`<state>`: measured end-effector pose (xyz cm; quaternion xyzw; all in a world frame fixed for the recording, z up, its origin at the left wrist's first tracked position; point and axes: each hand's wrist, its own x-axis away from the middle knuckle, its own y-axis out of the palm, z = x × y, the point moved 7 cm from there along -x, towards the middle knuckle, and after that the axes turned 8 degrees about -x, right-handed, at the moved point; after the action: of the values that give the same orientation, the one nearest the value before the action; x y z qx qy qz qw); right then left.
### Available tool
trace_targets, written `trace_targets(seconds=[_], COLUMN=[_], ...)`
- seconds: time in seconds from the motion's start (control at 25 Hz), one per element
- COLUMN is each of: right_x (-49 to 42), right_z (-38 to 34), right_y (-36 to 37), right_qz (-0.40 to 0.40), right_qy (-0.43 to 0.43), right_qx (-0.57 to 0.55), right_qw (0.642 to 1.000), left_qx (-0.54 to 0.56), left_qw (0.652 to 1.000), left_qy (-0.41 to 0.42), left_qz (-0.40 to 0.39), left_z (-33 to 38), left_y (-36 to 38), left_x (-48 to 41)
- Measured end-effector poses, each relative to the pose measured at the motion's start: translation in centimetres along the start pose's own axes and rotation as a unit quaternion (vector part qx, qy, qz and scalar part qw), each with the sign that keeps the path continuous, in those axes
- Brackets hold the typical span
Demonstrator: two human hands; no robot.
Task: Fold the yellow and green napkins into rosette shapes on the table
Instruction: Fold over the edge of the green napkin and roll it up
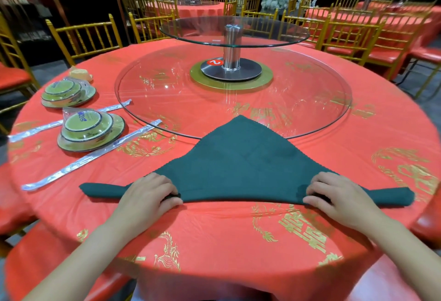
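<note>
A dark green cloth napkin (241,164) is lying in the lower middle of the frame, on a round table covered with a red cloth printed in gold figures (214,233). The napkin is forming a triangle. Its tip is pointing up the frame and lying over the near rim of a large clear glass turntable (167,100). Its long lower edge is showing as a rolled band, with the ends sticking out to the left and right past the hands.

The left hand (148,193) is sitting on the band left of centre, fingers curled over the top and thumb lying along the near side, pinching the roll. The right hand (338,195) is doing the same right of centre, knuckles bent and fingertips pressing into the fold. Both forearms are reaching in from the bottom corners of the frame.

In the left part of the frame, two stacks of green-rimmed dishes in clear plastic wrap (90,131) are sitting on the red cloth, with long plastic-sleeved utensils (90,155) lying beside them. Above them, a small pale yellowish object (81,73) is resting near the table edge, too small to tell what it is.

At the upper centre, a smaller clear glass disc on a metal post (233,30) is standing on the turntable. Gold-painted chairs with red seats (83,35) are ringing the table across the top of the frame.
</note>
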<state>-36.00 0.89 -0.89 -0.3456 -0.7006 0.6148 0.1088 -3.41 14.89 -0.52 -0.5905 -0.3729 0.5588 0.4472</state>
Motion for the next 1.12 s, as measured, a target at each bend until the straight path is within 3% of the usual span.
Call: trace_targets(seconds=[0.2,0.36,0.48,0.68,0.88,1.12], right_x=[0.7,1.4,1.7,0.2,0.4,0.7], right_z=[-1.0,-0.8,0.0,0.7,0.3,-0.8], right_y=[-0.5,-0.2,-0.2,0.1,-0.3,-0.4], right_qz=[0.049,0.045,0.042,0.038,0.084,0.109], right_qy=[-0.072,-0.058,0.01,0.072,0.031,-0.016], right_qx=[0.054,0.011,-0.054,-0.043,-0.011,0.004], right_qw=[0.995,0.997,0.998,0.996,0.996,0.994], left_qx=[-0.005,-0.007,0.033,0.018,-0.016,-0.008], left_qw=[0.999,0.999,0.999,0.988,0.998,0.999], left_qy=[0.034,0.044,-0.033,-0.145,-0.055,0.015], left_qz=[0.013,-0.005,-0.023,-0.051,0.008,-0.033], left_z=[-0.1,0.0,-1.0,-1.7,-0.1,0.7], left_y=[0.0,0.1,0.5,1.6,0.4,0.4], left_x=[0.3,0.6,0.4,-0.4,-0.1,-0.7])
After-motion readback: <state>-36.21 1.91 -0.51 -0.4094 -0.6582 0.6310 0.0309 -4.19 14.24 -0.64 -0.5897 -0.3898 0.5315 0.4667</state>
